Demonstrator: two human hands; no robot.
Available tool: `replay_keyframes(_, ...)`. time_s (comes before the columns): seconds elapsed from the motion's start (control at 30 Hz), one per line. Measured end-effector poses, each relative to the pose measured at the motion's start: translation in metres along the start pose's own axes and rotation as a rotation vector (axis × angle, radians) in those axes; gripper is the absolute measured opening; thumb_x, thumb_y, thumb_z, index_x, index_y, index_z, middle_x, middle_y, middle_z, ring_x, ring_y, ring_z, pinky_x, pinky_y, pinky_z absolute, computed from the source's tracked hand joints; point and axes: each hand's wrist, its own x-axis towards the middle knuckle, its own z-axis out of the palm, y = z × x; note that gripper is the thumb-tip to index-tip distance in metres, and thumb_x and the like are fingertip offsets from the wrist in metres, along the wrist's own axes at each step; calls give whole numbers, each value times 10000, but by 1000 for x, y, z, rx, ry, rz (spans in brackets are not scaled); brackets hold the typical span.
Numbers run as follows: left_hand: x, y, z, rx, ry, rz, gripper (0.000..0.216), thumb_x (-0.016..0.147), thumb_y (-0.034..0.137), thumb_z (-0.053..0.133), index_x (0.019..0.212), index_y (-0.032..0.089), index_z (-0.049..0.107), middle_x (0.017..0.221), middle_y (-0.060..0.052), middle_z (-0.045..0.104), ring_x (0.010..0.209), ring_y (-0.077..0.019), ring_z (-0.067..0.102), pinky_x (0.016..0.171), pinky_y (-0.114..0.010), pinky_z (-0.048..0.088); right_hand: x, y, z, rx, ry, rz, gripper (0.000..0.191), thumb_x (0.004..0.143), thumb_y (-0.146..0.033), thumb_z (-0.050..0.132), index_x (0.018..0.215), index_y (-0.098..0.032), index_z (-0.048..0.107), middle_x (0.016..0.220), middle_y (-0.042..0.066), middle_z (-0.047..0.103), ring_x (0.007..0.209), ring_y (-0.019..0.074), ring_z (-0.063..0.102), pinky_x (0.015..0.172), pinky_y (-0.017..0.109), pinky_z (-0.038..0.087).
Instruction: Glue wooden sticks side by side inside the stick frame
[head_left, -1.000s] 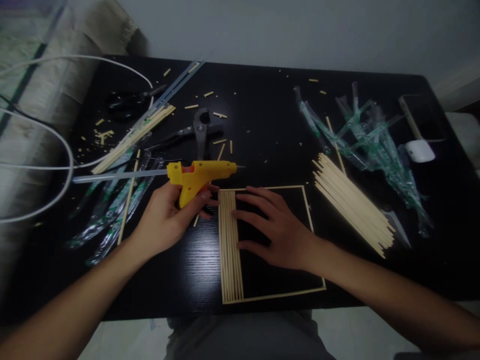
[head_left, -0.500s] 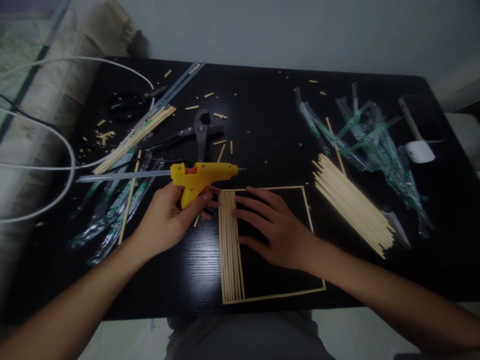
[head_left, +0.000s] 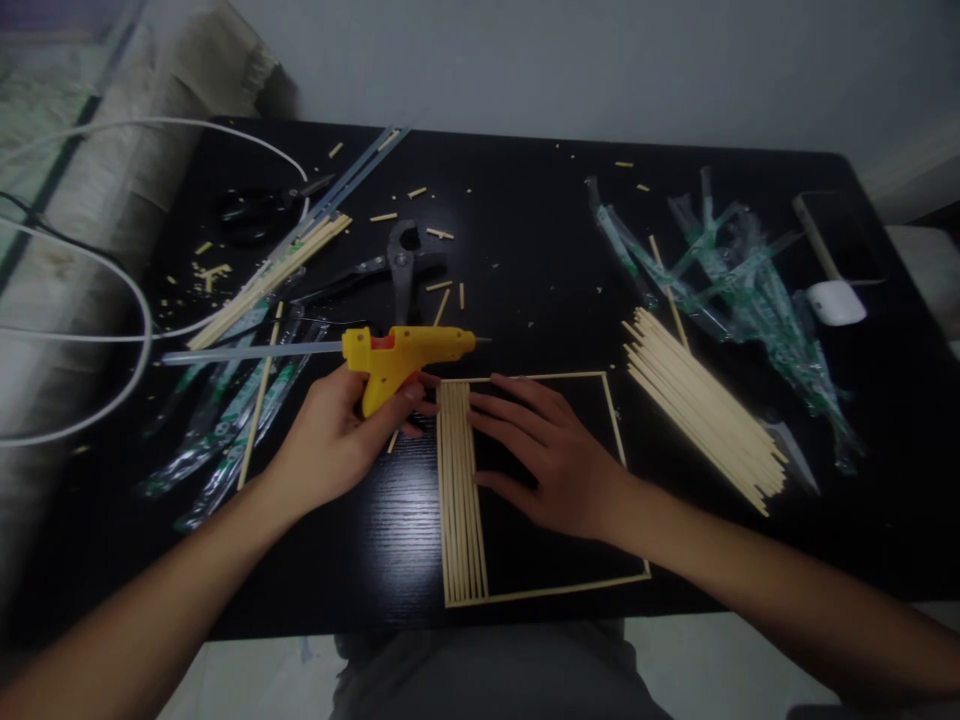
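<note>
My left hand (head_left: 330,450) grips the handle of a yellow hot glue gun (head_left: 405,352), nozzle pointing right, a glue stick (head_left: 247,351) jutting from its back. My right hand (head_left: 551,455) lies flat with fingers spread inside a square frame of thin wooden sticks (head_left: 619,425) on the black table (head_left: 517,270). Its fingertips rest against a row of several sticks (head_left: 459,500) laid side by side at the frame's left side. The glue gun's nozzle hovers just above the frame's top left corner.
A loose bundle of wooden sticks (head_left: 701,410) lies right of the frame, with empty plastic wrappers (head_left: 742,280) behind it. Pliers (head_left: 401,260), scissors (head_left: 259,205), more sticks (head_left: 262,280), offcuts and wrappers lie at the left. White cables (head_left: 139,330) loop off the left edge. A white device (head_left: 836,302) sits far right.
The glue gun has shifted slightly to the right. My right hand stays on the sticks in the frame, almost unmoved.
</note>
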Motion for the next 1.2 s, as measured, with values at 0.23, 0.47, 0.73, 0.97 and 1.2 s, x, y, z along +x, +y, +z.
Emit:
replay_keyframes(0.23,1,-1,0,3,9,-4,547,947,628,799,1170,129,760,1211,-173,827,944,-289,845,727,-363,742,3,0,0,0,26,-22,431,1115,-305,671,1523,-178,618,1505,140,737,1546,345,584,1259,612,527)
replay_keyframes(0.47,1,-2,1,-19,24,14,521,934,611,812,1139,135,764,1176,-165,827,901,-269,837,692,-346,729,4,0,0,15,55,-41,414,1111,-267,676,1502,-148,616,1469,145,759,1499,326,632,1247,582,547)
replay_keyframes(0.73,1,1,-3,64,68,93,437,950,597,786,1038,169,780,882,-90,815,621,-179,738,566,-286,638,11,5,-48,24,230,161,193,1067,-173,704,1196,-283,795,1189,51,844,1083,232,821,968,410,683)
replay_keyframes(0.97,2,-1,-5,128,94,120,415,959,607,751,1004,194,771,813,-66,796,585,-175,704,540,-286,582,-28,36,-125,-215,91,608,166,1024,-386,700,924,-264,750,927,57,830,837,308,809,781,439,637)
replay_keyframes(1.2,3,-7,-7,175,116,103,406,952,627,733,995,225,770,815,-60,803,621,-200,710,572,-306,561,-53,37,-131,-139,-110,815,124,961,-376,712,915,-265,742,905,58,842,783,310,820,746,410,603)
